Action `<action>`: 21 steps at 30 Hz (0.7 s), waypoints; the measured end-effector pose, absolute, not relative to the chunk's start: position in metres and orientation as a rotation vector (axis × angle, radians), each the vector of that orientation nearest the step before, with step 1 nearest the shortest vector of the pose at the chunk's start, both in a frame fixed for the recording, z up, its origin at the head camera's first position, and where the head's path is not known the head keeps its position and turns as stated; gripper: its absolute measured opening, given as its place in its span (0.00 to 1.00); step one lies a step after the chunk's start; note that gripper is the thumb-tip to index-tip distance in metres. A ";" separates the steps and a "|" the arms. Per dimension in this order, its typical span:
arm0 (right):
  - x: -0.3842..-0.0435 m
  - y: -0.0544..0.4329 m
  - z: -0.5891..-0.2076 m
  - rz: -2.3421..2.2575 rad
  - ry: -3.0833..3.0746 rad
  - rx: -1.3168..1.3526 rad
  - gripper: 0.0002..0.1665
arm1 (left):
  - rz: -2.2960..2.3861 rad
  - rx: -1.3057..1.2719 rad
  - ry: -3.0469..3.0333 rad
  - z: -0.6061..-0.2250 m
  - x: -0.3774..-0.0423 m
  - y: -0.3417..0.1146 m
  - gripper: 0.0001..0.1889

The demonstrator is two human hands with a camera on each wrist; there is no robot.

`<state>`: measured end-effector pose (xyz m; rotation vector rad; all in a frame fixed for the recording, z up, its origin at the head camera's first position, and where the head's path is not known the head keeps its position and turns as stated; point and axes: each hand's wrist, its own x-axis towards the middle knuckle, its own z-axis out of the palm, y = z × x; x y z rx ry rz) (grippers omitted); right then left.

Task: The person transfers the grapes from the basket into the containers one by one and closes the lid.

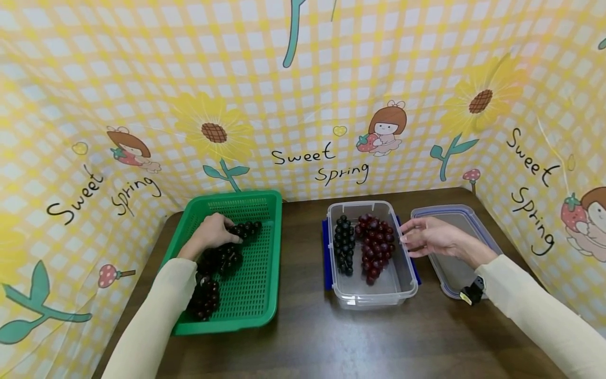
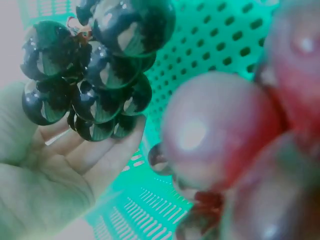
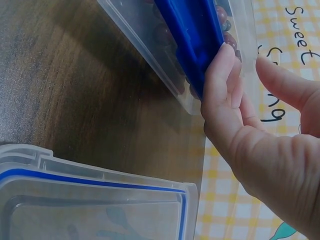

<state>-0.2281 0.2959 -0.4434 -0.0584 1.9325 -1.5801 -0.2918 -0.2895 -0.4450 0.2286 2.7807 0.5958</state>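
Observation:
In the green basket point(image 1: 272, 263), my left hand point(image 1: 211, 231) holds a bunch of dark grapes point(image 2: 100, 75), its fingers beneath the lower grapes and thumb at the side. More bunches of dark and reddish grapes point(image 1: 206, 300) lie below that wrist. My right hand point(image 1: 428, 235) is at the right side of a clear plastic box point(image 1: 379, 300), fingertips against its blue side latch point(image 3: 192, 40) and thumb held apart near the rim. Inside the box lie a bunch of black grapes point(image 1: 344, 245) and a bunch of red grapes point(image 1: 376, 245), side by side.
A clear lid point(image 1: 461, 221) with a blue seal lies on the brown table point(image 1: 303, 337) right of the box, under my right forearm. Another blue latch point(image 1: 327, 258) hangs at the box's left. A yellow checked cloth point(image 1: 303, 105) surrounds the table's back and sides.

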 end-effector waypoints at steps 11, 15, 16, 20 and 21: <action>-0.228 0.295 -0.444 -1.580 1.931 -0.065 0.30 | 0.917 0.135 2.693 -0.436 -0.285 -0.308 0.40; -0.227 0.295 -0.444 -1.582 1.926 -0.060 0.29 | 1.001 0.099 2.660 -0.432 -0.282 -0.311 0.45; -0.227 0.295 -0.444 -1.583 1.926 -0.060 0.28 | 1.028 0.089 2.651 -0.431 -0.281 -0.311 0.46; -0.227 0.295 -0.444 -1.587 1.923 -0.060 0.29 | 1.113 0.070 2.604 -0.424 -0.278 -0.308 0.50; -0.227 0.295 -0.444 -1.588 1.923 -0.059 0.29 | 1.133 0.062 2.591 -0.423 -0.277 -0.308 0.51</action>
